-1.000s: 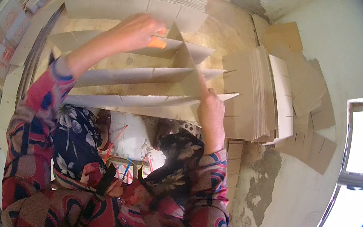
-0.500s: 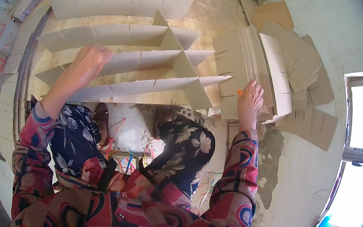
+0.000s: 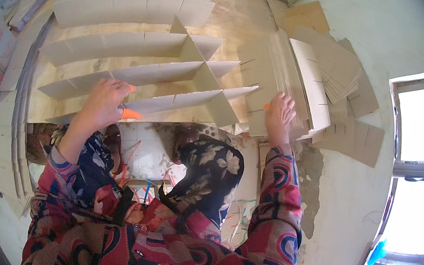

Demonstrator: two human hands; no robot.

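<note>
On tabletop (image 3: 233,13) — three strips (image 3: 149,76), one crosspiece (image 3: 207,79)

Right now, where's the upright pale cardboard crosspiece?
In the head view's upper middle, the pale cardboard crosspiece crosses three long pale cardboard strips near their right ends, left of the right hand.

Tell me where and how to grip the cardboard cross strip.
Probably best: pinch the cross strip by its near end's top edge, the right hand coming from above. It stands on edge, slotted through three long strips, and that end juts free past the nearest.
</note>
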